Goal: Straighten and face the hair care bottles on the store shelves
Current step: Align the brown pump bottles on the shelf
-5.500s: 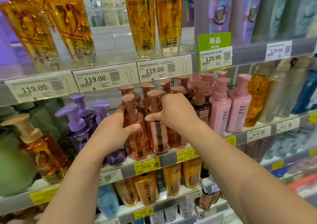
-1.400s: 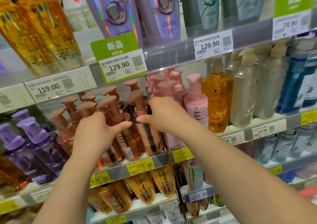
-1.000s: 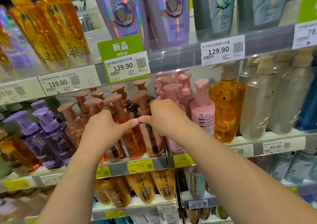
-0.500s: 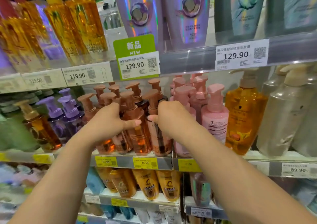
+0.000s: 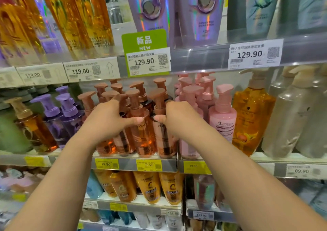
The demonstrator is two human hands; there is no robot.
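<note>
Hands reach in from below: the left hand (image 5: 106, 121) curls round a copper pump bottle (image 5: 122, 135), the right hand (image 5: 178, 119) grips its neighbour (image 5: 164, 138), thumbs nearly meeting over the amber bottle (image 5: 144, 131) between them. Labels read "L'ORE…"; tags below say 79.90 and 75.50. Pink bottles (image 5: 223, 117) crowd the right at the shelf edge (image 5: 131, 165).

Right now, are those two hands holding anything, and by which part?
Yes. The left hand and the right hand grip the copper pump bottles by their shoulders, just below the pumps, thumbs across the fronts.
</note>
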